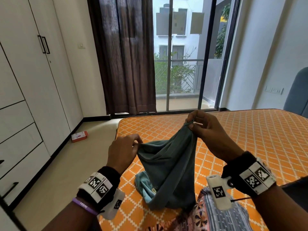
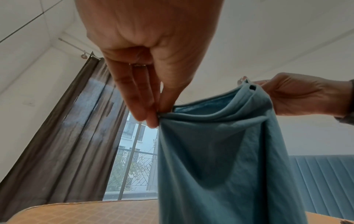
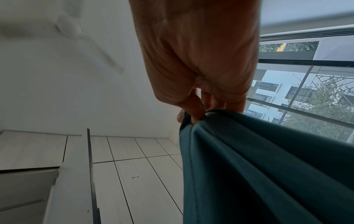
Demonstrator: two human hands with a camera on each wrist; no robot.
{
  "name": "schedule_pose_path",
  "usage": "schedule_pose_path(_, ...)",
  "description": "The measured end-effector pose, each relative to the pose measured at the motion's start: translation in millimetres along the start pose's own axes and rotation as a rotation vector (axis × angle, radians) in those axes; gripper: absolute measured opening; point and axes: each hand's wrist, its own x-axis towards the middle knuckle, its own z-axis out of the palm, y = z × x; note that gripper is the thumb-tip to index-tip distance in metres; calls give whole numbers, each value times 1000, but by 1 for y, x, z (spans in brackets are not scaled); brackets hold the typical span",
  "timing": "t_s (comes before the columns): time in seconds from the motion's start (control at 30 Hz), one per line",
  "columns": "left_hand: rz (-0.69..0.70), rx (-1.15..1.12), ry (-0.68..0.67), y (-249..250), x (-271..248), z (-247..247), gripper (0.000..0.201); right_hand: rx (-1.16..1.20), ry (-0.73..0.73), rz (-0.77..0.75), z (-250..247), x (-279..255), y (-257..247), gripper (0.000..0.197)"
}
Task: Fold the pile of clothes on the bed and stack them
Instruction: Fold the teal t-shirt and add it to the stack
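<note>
A teal garment (image 1: pixel 168 165) hangs above the orange-patterned bed (image 1: pixel 250 135), its lower end crumpled on the mattress. My left hand (image 1: pixel 131 144) pinches one edge of it at the left, lower down. My right hand (image 1: pixel 193 121) pinches another edge, held higher at the right. In the left wrist view the teal garment (image 2: pixel 214 159) drapes down from my left hand's fingertips (image 2: pixel 153 119), with my right hand (image 2: pixel 298 95) holding its far corner. In the right wrist view my right hand (image 3: pixel 193 116) grips a bunched hem of the garment (image 3: pixel 268 166).
A patterned cloth pile (image 1: pixel 216 217) lies on the bed's near edge under my right wrist. White wardrobes (image 1: pixel 33 80) line the left wall. A small orange-and-white box (image 1: pixel 79 135) sits on the floor. A dark curtain (image 1: pixel 125 55) and glass door (image 1: pixel 183 55) stand beyond the bed.
</note>
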Motion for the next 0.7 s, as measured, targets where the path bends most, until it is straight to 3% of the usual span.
schedule_pose_path(0.23,120,109,102,4,-4,-3,3,-7,-11,-10,0,0,2,32)
schedule_pose_path(0.37,275,345,104,11,-6,-3,14,-35,-28,-26,4,0,5,34)
schedule_pose_path(0.47,331,392,131,12,-10,0,18,-35,-36,-30,9,-3,6,34)
schedule_pose_path(0.6,225,166,82,6,-21,14,16,-3,-32,-37,11,-3,7,31)
schedule_pose_path(0.7,119,-152,-92,1,-28,31,15,7,-40,-35,12,-3,8,31)
